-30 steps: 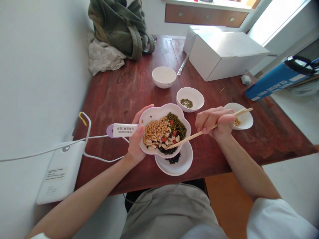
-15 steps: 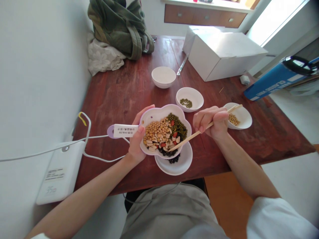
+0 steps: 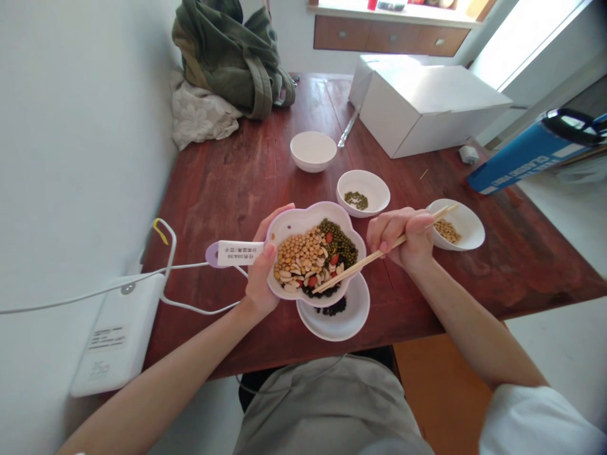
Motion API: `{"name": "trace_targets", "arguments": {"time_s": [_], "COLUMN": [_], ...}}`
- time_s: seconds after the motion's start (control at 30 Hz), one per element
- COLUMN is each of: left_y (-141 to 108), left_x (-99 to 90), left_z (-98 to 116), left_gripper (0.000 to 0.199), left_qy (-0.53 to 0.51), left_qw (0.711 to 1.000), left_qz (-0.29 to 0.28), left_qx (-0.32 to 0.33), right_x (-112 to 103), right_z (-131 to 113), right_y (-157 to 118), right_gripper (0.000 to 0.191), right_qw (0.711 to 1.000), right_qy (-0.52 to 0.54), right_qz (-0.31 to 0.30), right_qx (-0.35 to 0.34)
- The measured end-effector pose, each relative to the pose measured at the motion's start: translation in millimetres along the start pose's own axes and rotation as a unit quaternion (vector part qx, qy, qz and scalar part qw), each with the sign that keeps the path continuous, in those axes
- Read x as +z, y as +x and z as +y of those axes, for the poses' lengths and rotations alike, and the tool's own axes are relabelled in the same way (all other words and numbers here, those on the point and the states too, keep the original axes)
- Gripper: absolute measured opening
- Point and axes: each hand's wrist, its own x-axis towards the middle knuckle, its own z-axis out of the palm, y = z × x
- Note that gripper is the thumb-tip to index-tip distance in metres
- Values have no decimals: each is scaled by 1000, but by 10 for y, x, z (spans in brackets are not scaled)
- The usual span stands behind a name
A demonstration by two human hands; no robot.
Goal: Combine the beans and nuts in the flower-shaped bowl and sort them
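Observation:
My left hand (image 3: 262,278) grips a flower-shaped dish (image 3: 288,221) with a purple rim and labelled handle. Yellow beans (image 3: 300,251), green beans, black beans, peanuts and red pieces lie inside it. Chopsticks (image 3: 367,259) are held in my right hand (image 3: 403,237), their tips among the black beans and peanuts. Partly under the dish sits a white bowl (image 3: 351,319) with black beans. Beyond it, another bowl (image 3: 374,186) holds green beans. A bowl (image 3: 469,227) with yellow beans stands to the right, behind my right hand. The farthest bowl (image 3: 313,151) shows nothing inside.
A white box (image 3: 427,107) and a blue bottle (image 3: 531,155) are at the back right of the wooden table (image 3: 227,183). At the back left lies a green bag (image 3: 232,60) on patterned cloth. A white device (image 3: 118,341) and cable (image 3: 190,265) are at left.
The chopstick tips have moved slightly left within the dish. The whole view has shifted a little, while both hands keep their holds.

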Motion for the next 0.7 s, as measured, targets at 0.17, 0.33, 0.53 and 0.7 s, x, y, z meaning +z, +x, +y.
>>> {"name": "trace_targets", "arguments": {"time_s": [0.17,0.33,0.53,0.7], "left_y": [3,6,12,45], "left_x": [-15,-44,-65,-113], "left_z": [-22,-39,-62,-118], "left_gripper": [48,41,40,41], "left_qy": [8,16,31,39], "left_qw": [1000,1000,999,998], "left_qz": [8,5,13,-2], "left_qx": [19,18,27,46], "right_x": [2,24,3,43], "right_z": [-86,-134,-174,-172], "right_y": [-23,-25,17,1], "right_gripper": [69,63,64,63], "right_qw": [997,997,995,995], "right_qy": [-64,-75,-54,-77], "right_qz": [0,-10,9,-31], "right_qx": [-32,-35,-79,-60]}}
